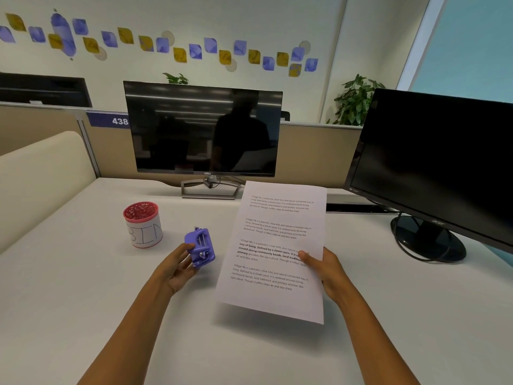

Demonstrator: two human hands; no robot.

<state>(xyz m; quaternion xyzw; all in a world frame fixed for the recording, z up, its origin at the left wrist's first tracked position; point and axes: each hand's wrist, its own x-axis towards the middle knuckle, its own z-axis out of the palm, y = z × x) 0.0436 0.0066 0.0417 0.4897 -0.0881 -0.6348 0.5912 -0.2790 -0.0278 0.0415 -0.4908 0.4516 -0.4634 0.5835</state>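
Observation:
My left hand (177, 269) grips a small purple plastic device with metal pins (200, 248), lifted above the white desk (83, 315). My right hand (323, 269) pinches the right edge of a printed sheet of paper (273, 251) with several text paragraphs, thumb on top. The sheet is held tilted above the desk, casting a shadow below. The purple device sits just left of the paper's left edge, apart from it.
A red-rimmed white cup marked "BIN" (143, 225) stands on the desk to the left. A Dell monitor (202, 132) stands behind, a second black monitor (433, 168) and its round base (429, 241) at the right. A partition runs along the back.

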